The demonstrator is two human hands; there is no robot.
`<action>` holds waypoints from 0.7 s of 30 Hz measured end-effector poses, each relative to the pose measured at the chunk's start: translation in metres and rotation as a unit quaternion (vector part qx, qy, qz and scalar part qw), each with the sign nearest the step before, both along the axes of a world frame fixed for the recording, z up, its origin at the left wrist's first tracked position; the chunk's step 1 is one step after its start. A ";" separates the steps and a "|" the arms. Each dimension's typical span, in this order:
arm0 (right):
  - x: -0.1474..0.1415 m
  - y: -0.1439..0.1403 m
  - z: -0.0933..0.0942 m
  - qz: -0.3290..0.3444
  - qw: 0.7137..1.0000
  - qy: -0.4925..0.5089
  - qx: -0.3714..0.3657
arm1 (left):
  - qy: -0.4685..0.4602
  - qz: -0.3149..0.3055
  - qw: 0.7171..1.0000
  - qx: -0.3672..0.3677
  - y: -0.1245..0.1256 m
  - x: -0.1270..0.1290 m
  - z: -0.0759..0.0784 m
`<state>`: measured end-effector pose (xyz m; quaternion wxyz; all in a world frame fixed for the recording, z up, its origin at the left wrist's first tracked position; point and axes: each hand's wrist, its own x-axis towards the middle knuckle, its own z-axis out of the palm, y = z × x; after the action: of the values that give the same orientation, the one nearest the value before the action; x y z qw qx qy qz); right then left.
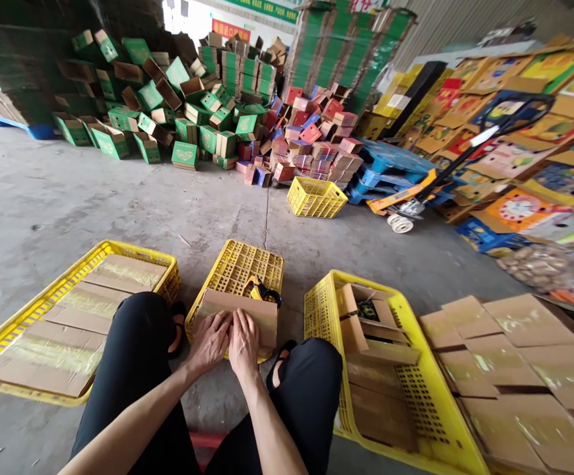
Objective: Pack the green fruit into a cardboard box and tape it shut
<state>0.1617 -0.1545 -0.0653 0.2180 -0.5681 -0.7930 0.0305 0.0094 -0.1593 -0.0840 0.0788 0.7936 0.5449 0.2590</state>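
While both hands press side by side, flat cardboard piece (pixel 237 315) under left grip (pixel 211 340), right grip (pixel 244 343), fingers spread.

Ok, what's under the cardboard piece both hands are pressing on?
An upturned yellow crate bears the cardboard piece under the left hand and right hand. The cardboard hides the crate's near part.

Both hands, left (pixel 211 341) and right (pixel 244 343), press cardboard piece (pixel 262 315) on upturned yellow crate (pixel 240 264).
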 end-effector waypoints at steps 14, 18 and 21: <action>0.011 0.003 -0.006 -0.068 0.997 -0.013 0.025 | 0.035 0.076 0.996 0.039 0.006 0.001 -0.003; 0.021 0.005 -0.012 -0.086 0.995 -0.011 0.052 | 0.034 0.112 0.992 0.040 0.007 -0.001 -0.005; 0.028 0.006 -0.016 -0.105 0.993 -0.017 0.044 | 0.021 0.135 0.990 0.039 0.009 -0.005 -0.008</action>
<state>0.1901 -0.1484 -0.0814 0.2308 -0.6388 -0.7330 -0.0373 0.0040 -0.1506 -0.0919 0.0004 0.7208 0.6376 0.2719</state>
